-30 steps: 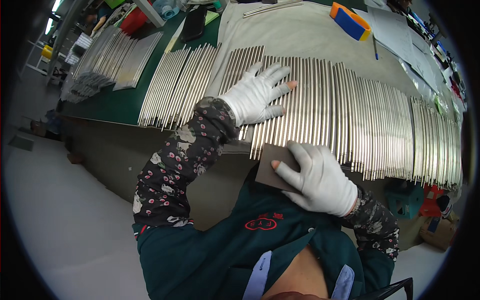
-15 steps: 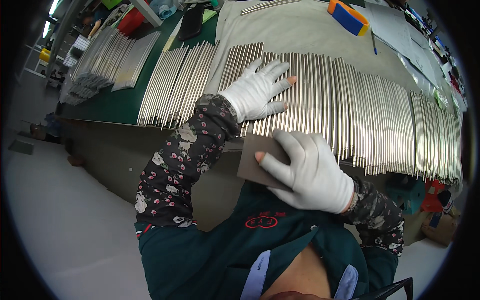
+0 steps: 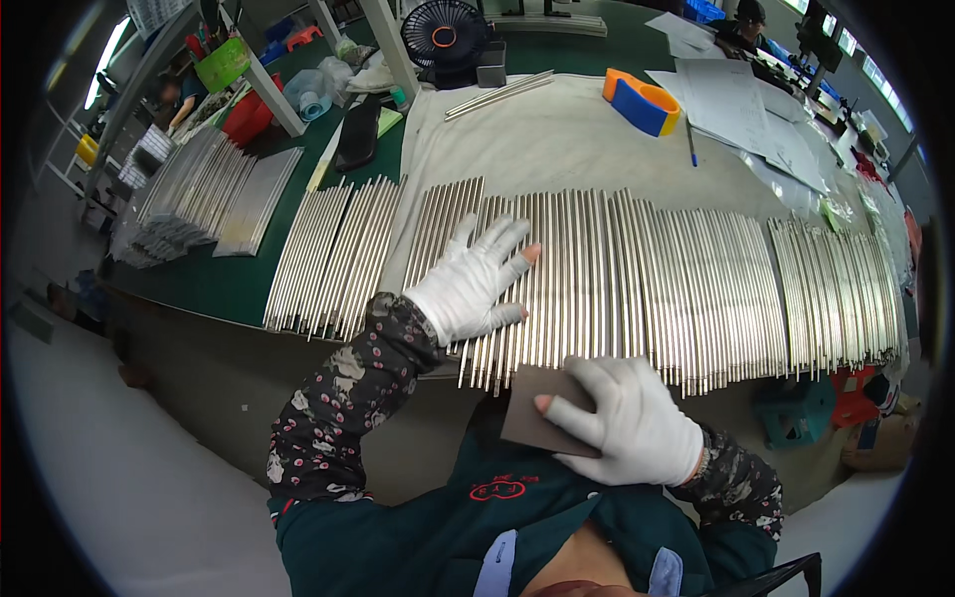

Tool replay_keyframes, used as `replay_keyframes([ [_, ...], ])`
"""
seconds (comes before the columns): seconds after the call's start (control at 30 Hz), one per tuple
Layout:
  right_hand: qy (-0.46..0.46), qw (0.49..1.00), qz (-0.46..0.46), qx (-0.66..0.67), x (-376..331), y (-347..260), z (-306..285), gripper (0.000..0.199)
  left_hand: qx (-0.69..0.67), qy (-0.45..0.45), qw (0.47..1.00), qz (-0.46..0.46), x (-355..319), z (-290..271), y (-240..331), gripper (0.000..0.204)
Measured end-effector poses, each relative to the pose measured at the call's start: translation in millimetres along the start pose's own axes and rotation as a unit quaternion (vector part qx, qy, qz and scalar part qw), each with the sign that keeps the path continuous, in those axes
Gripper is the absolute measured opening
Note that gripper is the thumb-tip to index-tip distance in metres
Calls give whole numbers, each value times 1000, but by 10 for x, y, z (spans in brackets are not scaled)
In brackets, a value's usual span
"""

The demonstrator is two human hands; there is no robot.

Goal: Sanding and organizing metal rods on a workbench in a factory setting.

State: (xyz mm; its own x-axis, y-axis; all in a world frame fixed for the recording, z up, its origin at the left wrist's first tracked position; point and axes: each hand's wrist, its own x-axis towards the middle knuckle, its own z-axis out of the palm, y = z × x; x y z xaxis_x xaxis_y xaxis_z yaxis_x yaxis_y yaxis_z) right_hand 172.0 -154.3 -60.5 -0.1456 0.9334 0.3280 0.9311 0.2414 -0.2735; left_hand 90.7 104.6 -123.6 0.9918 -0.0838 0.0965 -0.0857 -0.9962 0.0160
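A wide row of thin, shiny metal rods (image 3: 569, 279) lies side by side on the table, their near ends overhanging its front edge. My left hand (image 3: 470, 287), in a white glove with some fingertips bare, rests flat on the rods left of the middle, its fingers spread. In front of the table edge, my gloved right hand (image 3: 637, 423) grips a flat, brown-grey rectangular pad (image 3: 535, 410), the bare thumb tip on its face. The pad is just below the rods' near ends; whether it touches them I cannot tell.
Further left are another rod bundle (image 3: 333, 259) and stacked clear-wrapped rods (image 3: 189, 199). Behind are a black phone (image 3: 358, 134), a few loose rods (image 3: 497, 95), a fan (image 3: 445, 40), a blue-orange ring (image 3: 642, 102), a pen (image 3: 692, 146) and papers (image 3: 731, 99). Stools (image 3: 796, 413) stand below right.
The view has tilted up, so the rods and hands sit lower and more of the table's back shows. My left hand stays spread on the rods; my right still grips the pad.
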Motion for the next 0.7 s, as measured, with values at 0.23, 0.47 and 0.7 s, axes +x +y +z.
replay_keyframes([
  [0.23, 120, 963, 234, -58, -676, 315, -147, 69, -118, -13, 990, 74, -528, -161, 680, 90],
  [0.47, 71, 964, 212, -144, -458, 529, -413, 72, -112, 36, 992, 38, -401, -32, 752, 89],
  [0.7, 96, 950, 229, -190, -163, 1215, -558, 57, -110, 22, 994, 13, -338, -54, 734, 74],
])
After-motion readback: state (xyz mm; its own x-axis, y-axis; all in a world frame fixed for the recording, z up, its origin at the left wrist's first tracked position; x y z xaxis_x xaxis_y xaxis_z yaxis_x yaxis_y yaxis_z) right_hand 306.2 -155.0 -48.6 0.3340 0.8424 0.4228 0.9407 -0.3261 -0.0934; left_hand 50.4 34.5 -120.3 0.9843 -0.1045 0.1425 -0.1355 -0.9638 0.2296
